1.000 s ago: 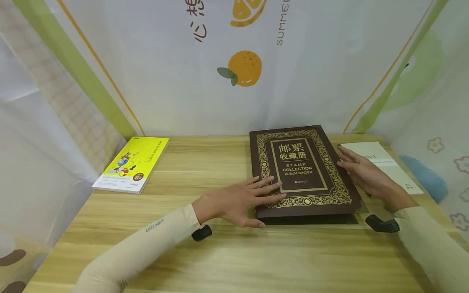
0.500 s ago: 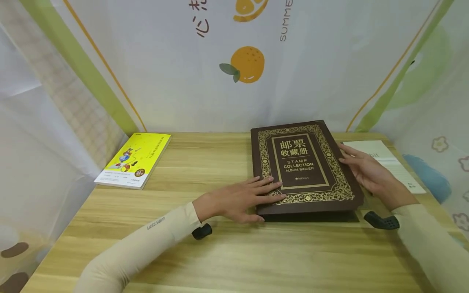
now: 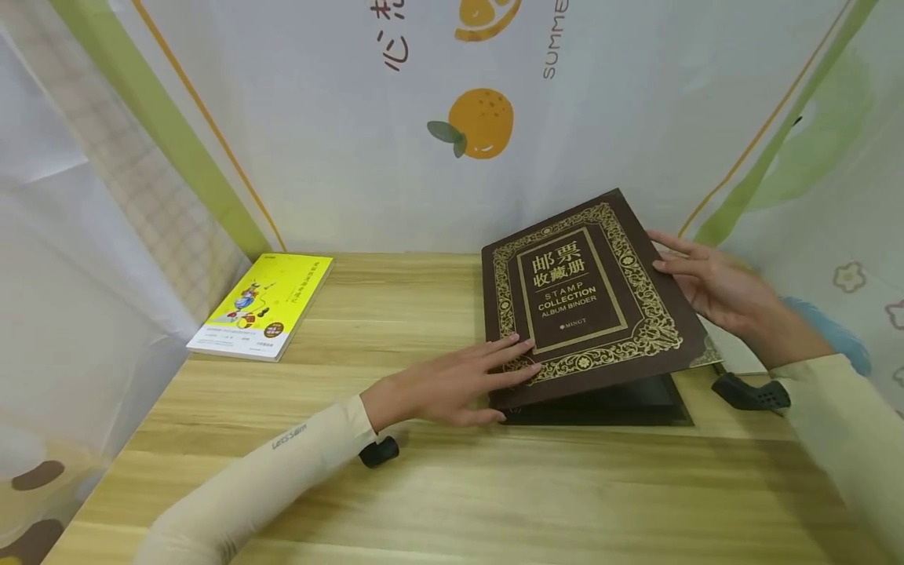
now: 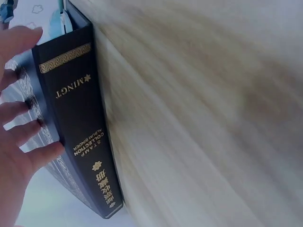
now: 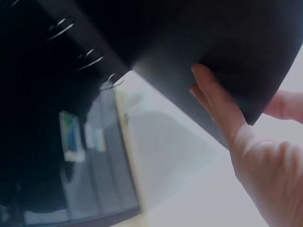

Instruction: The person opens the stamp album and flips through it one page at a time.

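Observation:
A dark brown stamp album [image 3: 582, 310] with gold borders lies on the wooden table, its front cover tilted up from the right side. My left hand [image 3: 459, 384] rests spread fingers on the cover's lower left, beside the spine. The left wrist view shows the spine [image 4: 78, 113] with gold lettering. At the cover's right edge, my right hand [image 3: 727, 290] pinches the raised cover. In the right wrist view, fingers lie against the cover's black inside [image 5: 189, 42]. Metal rings [image 5: 92, 59] and a dark page [image 5: 106, 179] with small blurred, stamp-like pieces [image 5: 72, 137] show below.
A yellow book [image 3: 268, 302] lies at the table's far left. A pale notebook [image 3: 738, 353] sits right of the album, mostly hidden behind the cover and my right hand. Printed curtains [image 3: 353, 173] hang at the back and sides.
The album's cover has risen on its right side, with my right hand moving up along with it. My left hand stays at the spine side, almost unmoved.

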`<state>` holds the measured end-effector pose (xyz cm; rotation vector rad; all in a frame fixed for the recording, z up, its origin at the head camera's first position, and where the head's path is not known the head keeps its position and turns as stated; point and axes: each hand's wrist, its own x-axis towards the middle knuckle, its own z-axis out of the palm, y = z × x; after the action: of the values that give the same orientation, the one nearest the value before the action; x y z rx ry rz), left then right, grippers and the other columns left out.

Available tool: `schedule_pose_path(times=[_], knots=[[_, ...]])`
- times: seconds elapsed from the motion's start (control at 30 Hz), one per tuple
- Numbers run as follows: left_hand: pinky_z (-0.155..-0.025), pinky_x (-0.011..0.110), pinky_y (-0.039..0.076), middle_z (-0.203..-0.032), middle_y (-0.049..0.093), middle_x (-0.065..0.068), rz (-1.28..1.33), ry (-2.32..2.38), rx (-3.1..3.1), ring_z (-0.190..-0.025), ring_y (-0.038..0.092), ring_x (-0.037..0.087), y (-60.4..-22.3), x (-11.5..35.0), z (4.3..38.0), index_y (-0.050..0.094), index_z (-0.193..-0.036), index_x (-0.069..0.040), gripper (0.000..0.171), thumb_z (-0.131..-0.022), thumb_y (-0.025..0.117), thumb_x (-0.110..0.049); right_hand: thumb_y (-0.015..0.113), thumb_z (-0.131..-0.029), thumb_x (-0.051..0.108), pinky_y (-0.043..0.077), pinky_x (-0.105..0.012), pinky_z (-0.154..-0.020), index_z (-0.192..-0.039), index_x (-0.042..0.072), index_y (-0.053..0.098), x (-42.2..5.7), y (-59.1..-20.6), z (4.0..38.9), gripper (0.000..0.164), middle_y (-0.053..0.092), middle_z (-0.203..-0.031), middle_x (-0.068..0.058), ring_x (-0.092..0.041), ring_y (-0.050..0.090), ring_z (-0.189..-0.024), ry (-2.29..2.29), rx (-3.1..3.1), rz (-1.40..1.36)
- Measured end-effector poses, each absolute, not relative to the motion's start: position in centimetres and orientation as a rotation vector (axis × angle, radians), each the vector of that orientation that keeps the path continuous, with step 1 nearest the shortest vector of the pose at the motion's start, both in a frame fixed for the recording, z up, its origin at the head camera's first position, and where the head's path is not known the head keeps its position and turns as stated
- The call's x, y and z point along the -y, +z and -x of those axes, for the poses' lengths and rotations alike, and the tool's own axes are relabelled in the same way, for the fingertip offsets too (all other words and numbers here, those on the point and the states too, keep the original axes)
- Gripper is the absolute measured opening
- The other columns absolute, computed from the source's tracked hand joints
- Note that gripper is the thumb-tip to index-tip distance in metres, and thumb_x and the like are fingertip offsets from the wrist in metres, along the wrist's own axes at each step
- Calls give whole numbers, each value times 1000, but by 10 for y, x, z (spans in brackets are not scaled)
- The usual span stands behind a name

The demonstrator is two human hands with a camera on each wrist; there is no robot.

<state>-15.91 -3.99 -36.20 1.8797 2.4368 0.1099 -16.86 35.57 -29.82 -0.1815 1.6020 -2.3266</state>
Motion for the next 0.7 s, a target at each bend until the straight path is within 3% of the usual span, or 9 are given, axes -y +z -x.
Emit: schedule_pose_path(times=[0.13,0.17,0.27,0.33,0.43,0.57,0.7], knots=[[-114,36,44,-172,6,11,-1875,174,-2456,-159,13,31,-360,43,157,24,-162,-17,73,-103,57,-41,44,-106,1,55,-14,-67,-157,28,38,-348,-285,171,58,4,-167,-7,-1,66,-87,-2283,-1690,186],[-108,33,49,-172,6,10,-1861,192,-2461,-159,13,30,-360,44,157,25,-162,-18,72,-103,58,-41,45,-106,1,55,-14,-68,-159,28,34,-345,-282,171,60,-2,-169,-8,1,65,-91,-2270,-1703,188],[-100,30,54,-172,5,9,-1818,246,-2469,-159,12,28,-361,48,155,26,-161,-18,71,-103,57,-42,45,-106,2,53,-11,-65,-162,27,25,-337,-274,173,64,-29,-167,3,7,63,-101,-2255,-1696,177],[-105,32,51,-172,5,9,-1803,279,-2474,-159,12,28,-361,50,153,26,-161,-17,70,-103,57,-41,45,-107,4,53,-12,-67,-163,25,18,-331,-269,174,66,-28,-167,4,6,63,-109,-2245,-1684,181],[-111,34,47,-171,8,10,-1798,343,-2483,-158,14,29,-360,54,150,29,-160,-15,68,-103,58,-39,43,-107,5,57,-17,-73,-164,22,10,-321,-260,176,68,5,-170,-3,-5,66,-115,-2254,-1638,224],[-108,31,49,-170,13,13,-1814,427,-2493,-157,20,29,-359,57,148,30,-160,-12,68,-103,60,-33,42,-108,4,60,-25,-79,-165,20,6,-311,-249,176,69,53,-144,-2,-15,70,-112,-2249,-1590,302],[-107,28,49,-169,15,17,-1832,493,-2493,-155,24,30,-362,59,147,26,-161,-10,71,-102,61,-28,45,-108,8,60,-27,-82,-165,22,8,-298,-236,174,70,60,-138,1,-14,70,-113,-2182,-1683,286]])
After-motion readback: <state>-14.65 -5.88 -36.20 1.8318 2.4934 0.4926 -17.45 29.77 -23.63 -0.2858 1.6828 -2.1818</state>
